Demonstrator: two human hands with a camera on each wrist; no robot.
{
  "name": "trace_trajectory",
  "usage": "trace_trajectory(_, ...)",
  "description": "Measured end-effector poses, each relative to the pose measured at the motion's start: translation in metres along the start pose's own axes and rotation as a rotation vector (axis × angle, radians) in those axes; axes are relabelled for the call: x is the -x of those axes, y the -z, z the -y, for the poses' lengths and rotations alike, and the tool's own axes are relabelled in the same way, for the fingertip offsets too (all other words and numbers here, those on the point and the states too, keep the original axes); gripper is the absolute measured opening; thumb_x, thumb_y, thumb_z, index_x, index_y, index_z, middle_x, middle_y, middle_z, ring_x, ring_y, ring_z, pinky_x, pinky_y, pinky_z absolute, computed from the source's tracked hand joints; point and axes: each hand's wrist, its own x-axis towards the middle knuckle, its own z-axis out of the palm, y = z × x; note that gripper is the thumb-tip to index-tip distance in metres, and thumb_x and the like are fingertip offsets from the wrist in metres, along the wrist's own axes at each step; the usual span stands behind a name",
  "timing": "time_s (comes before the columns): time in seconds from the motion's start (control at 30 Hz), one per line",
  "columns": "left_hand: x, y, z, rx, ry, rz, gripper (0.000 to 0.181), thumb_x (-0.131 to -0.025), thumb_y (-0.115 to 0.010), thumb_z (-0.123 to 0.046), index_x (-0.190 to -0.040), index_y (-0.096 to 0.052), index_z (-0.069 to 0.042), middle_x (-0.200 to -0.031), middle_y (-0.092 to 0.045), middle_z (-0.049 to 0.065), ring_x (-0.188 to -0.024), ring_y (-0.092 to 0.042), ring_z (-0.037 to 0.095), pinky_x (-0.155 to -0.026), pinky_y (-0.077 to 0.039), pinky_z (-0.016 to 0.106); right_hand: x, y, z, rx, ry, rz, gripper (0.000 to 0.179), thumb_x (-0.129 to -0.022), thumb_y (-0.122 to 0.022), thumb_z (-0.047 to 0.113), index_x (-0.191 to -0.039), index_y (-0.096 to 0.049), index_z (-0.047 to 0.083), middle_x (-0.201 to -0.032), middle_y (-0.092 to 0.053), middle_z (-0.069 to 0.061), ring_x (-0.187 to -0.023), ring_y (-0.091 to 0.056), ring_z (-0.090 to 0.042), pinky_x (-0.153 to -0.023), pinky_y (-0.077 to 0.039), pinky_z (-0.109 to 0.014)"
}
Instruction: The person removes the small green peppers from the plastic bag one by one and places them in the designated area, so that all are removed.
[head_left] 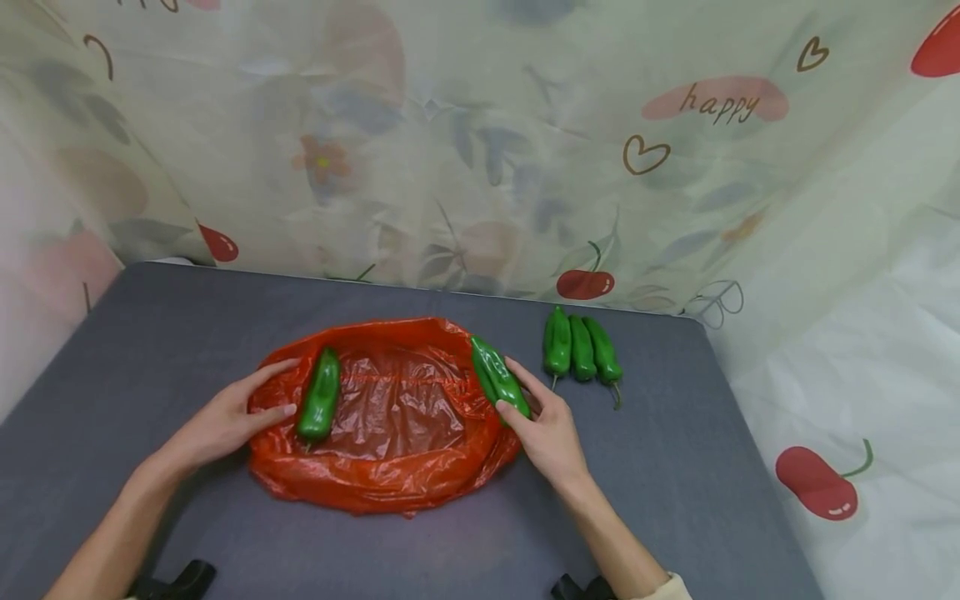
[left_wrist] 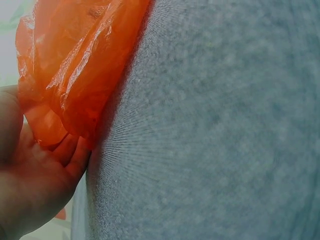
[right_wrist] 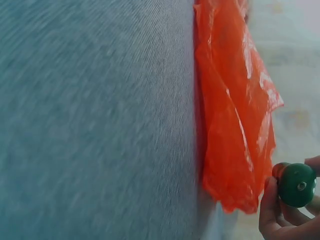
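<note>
A red plastic bag (head_left: 367, 492) lies spread on the table with its mouth opened upward. My left hand (head_left: 228, 421) grips the bag's left side; in the left wrist view, the fingers (left_wrist: 77, 157) reach under the crinkled plastic. Inside the bag, close to that hand, lies a green pepper (head_left: 321, 396). Over the bag's right rim, my right hand (head_left: 551, 429) holds another green pepper (head_left: 498, 379) between thumb and fingers. The right wrist view shows this pepper's rounded end (right_wrist: 297, 185) beside the plastic.
Three green peppers (head_left: 583, 346) lie side by side on the grey table (head_left: 675, 467), right of the bag near the far edge. A patterned curtain (head_left: 465, 150) hangs behind the table. Dark wrist straps (head_left: 183, 579) show at the lower edge.
</note>
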Motion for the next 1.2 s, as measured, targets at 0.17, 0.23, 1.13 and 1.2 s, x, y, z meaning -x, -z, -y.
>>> trace_trajectory(0.17, 0.001, -0.001, -0.001, -0.003, 0.003, -0.01, 0.07, -0.1, -0.061, -0.032, -0.157, -0.027, -0.012, -0.144, -0.039, 0.027, -0.101, -0.061, 0.029, -0.074, -0.055, 0.028, 0.004, 0.01, -0.004, 0.013, -0.02, -0.022, 0.057, -0.092, -0.071, 0.007, -0.144, -0.054, 0.024, -0.134, -0.059, -0.016, -0.111, -0.062, -0.027, -0.078, -0.053, -0.026)
trace_trajectory(0.23, 0.001, -0.001, -0.002, -0.005, 0.007, -0.012, 0.07, -0.1, -0.061, -0.032, -0.157, -0.026, -0.012, -0.145, -0.038, 0.028, -0.101, -0.061, 0.029, -0.074, -0.055, 0.028, 0.006, 0.014, -0.005, 0.015, -0.028, -0.032, 0.057, -0.092, -0.071, 0.007, -0.144, -0.054, 0.024, -0.133, -0.059, -0.016, -0.11, -0.063, -0.027, -0.077, -0.053, -0.026)
trace_trajectory(1.13, -0.003, 0.0, -0.003, -0.071, -0.008, -0.016, 0.068, -0.1, -0.06, -0.035, -0.156, -0.03, -0.01, -0.149, -0.037, 0.028, -0.12, -0.051, 0.036, -0.083, -0.05, 0.025, 0.027, 0.06, -0.027, 0.182, -0.15, -0.167, 0.059, -0.093, -0.071, 0.013, -0.147, -0.05, 0.025, -0.131, -0.061, -0.016, -0.105, -0.065, -0.025, -0.075, -0.051, -0.024)
trace_trajectory(1.2, -0.003, 0.0, -0.003, -0.053, -0.005, -0.01, 0.068, -0.1, -0.06, -0.034, -0.155, -0.03, -0.009, -0.148, -0.037, 0.028, -0.117, -0.053, 0.035, -0.08, -0.051, 0.024, 0.028, 0.062, -0.029, 0.182, -0.167, -0.169, 0.059, -0.093, -0.071, 0.013, -0.147, -0.049, 0.025, -0.137, -0.057, -0.014, -0.11, -0.064, -0.026, -0.076, -0.051, -0.023)
